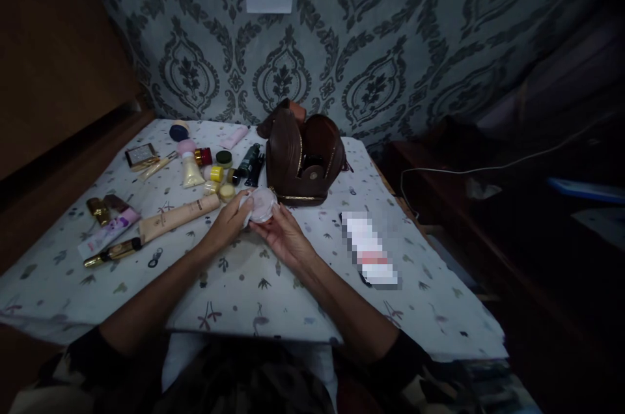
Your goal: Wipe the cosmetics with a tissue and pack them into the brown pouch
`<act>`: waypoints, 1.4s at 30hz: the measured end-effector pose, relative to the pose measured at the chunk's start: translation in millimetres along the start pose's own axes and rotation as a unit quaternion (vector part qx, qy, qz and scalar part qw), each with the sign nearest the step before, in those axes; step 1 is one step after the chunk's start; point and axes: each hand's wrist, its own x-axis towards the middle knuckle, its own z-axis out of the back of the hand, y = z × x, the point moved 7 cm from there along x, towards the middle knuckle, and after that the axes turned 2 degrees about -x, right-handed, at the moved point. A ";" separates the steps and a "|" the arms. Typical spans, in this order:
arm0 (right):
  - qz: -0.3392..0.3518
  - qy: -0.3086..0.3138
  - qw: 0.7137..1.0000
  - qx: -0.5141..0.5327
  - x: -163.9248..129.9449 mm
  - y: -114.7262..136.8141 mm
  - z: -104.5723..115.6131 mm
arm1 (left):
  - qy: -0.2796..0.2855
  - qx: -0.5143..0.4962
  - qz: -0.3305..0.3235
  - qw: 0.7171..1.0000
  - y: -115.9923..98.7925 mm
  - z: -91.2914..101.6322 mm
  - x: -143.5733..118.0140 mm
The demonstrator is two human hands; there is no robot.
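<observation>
Both hands meet over the middle of the table around a small round pale pink jar. My right hand cradles the jar from below and the right. My left hand presses a white cloth or pad against the jar's left side. Just behind the jar stands an open brown leather pouch, unzipped, with dark items inside.
The table has a white patterned cloth. Several cosmetics lie at the left: a long beige tube, a gold-capped tube, a pink tube, small jars, a compact. A blurred flat item lies right. Dark furniture and a cable stand right.
</observation>
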 end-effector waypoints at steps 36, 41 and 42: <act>0.054 0.024 0.995 -0.076 -2.2 7.5 -13.0 | -0.035 -0.204 0.145 0.968 13.7 -12.5 -7.5; 0.157 -0.025 0.975 -0.154 -6.7 27.9 -8.2 | -0.018 -0.226 0.194 0.954 16.3 -23.8 -13.5; 0.170 -0.033 0.967 -0.186 -7.7 31.3 -7.1 | -0.015 -0.243 0.204 0.948 15.5 -25.4 -13.6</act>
